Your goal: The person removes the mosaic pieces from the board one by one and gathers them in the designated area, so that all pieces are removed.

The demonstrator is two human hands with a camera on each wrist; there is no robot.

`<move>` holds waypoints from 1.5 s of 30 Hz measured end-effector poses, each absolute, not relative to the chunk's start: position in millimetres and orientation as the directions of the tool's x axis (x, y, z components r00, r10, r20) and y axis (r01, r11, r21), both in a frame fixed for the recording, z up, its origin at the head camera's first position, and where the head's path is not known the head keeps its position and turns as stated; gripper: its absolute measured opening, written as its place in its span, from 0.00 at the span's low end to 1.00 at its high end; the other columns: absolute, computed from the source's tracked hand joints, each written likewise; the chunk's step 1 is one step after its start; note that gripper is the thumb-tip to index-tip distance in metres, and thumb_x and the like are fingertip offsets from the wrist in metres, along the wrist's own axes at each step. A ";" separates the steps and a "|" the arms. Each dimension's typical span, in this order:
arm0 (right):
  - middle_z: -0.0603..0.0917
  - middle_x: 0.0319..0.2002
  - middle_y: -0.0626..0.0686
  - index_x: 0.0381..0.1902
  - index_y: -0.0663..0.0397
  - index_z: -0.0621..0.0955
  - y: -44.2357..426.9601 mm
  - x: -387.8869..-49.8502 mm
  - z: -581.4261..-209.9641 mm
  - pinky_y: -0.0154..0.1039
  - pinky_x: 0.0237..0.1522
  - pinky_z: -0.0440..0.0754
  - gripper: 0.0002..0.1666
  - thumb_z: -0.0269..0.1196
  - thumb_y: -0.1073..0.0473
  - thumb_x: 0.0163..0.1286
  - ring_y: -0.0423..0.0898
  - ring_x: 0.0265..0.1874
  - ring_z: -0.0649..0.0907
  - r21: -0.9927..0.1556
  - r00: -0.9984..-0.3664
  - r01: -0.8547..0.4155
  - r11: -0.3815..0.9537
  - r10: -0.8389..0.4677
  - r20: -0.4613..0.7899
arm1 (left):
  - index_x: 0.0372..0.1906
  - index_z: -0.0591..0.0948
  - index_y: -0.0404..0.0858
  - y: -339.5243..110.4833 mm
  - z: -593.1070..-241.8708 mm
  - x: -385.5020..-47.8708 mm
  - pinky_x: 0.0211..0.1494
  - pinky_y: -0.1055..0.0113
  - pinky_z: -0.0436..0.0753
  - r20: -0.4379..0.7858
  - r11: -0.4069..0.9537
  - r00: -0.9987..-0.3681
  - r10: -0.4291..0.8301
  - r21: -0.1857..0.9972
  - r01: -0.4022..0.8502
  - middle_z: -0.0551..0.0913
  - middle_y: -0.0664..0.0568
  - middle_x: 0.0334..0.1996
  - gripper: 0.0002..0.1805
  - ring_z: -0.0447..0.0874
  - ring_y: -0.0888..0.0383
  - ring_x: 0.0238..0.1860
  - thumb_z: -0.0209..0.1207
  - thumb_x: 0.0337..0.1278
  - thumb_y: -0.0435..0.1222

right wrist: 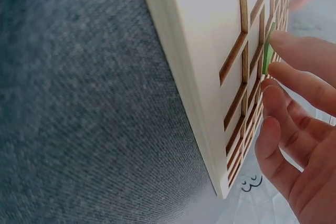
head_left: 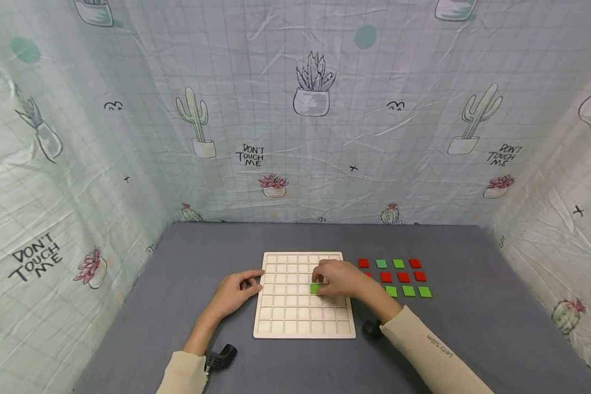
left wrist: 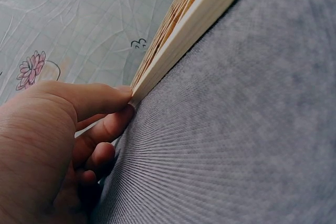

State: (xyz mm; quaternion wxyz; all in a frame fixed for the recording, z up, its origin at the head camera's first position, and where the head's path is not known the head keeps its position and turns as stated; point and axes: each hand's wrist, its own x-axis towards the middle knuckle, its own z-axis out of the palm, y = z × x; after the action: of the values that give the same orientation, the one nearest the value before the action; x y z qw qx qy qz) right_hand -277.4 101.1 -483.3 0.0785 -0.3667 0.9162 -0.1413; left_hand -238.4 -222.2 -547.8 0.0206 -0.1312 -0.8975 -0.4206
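Observation:
A pale wooden grid board (head_left: 291,313) lies flat on the grey table. Over its right half, my right hand (head_left: 342,278) pinches a small green square tile (head_left: 314,288) between thumb and fingertips. In the right wrist view the tile (right wrist: 269,51) is close to the grid's surface; whether it sits inside a cell cannot be told. My left hand (head_left: 230,294) touches the board's left edge with the tips of its thumb and index finger, the other fingers loosely bent. The left wrist view shows these fingertips against the edge of the board (left wrist: 176,45).
Right of the board lie rows of red tiles (head_left: 403,277) and green tiles (head_left: 409,291), some hidden by the right arm. The grey table (head_left: 216,241) ends at a printed cloth backdrop (head_left: 325,164) behind and at both sides. Black wrist devices (head_left: 221,357) hang below the forearms.

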 end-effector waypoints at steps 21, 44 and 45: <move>0.85 0.40 0.43 0.40 0.43 0.88 96.1 -278.5 -488.1 0.35 0.38 0.79 0.07 0.75 0.55 0.64 0.38 0.37 0.82 -0.328 -0.695 -0.672 0.664 -0.719 -0.031 | 0.62 0.85 0.47 -222.3 -548.8 -238.2 0.32 0.70 0.71 0.156 0.610 -0.964 0.217 0.749 0.258 0.84 0.62 0.32 0.20 0.72 0.66 0.23 0.67 0.67 0.41; 0.83 0.35 0.44 0.39 0.45 0.87 100.8 -283.2 -489.1 0.33 0.38 0.77 0.09 0.74 0.59 0.61 0.40 0.34 0.79 -0.396 -0.683 -0.664 0.634 -0.730 -0.023 | 0.61 0.86 0.48 -221.5 -548.7 -238.6 0.31 0.70 0.71 0.148 0.601 -0.967 0.205 0.761 0.244 0.84 0.61 0.32 0.19 0.71 0.65 0.23 0.68 0.66 0.40; 0.83 0.35 0.44 0.39 0.45 0.87 101.1 -283.3 -489.2 0.33 0.38 0.77 0.08 0.73 0.59 0.61 0.40 0.34 0.79 -0.401 -0.682 -0.663 0.632 -0.731 -0.022 | 0.61 0.86 0.48 -221.4 -548.3 -238.3 0.31 0.70 0.71 0.146 0.602 -0.968 0.204 0.761 0.242 0.84 0.61 0.32 0.19 0.71 0.65 0.23 0.68 0.66 0.40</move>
State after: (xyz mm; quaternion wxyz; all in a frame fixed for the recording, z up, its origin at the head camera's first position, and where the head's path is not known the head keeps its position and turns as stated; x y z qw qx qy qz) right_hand -283.3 101.1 -489.2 0.0914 -0.3878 0.8986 -0.1839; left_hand -238.3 -221.4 -548.3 0.0221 -0.1248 -0.8947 -0.4283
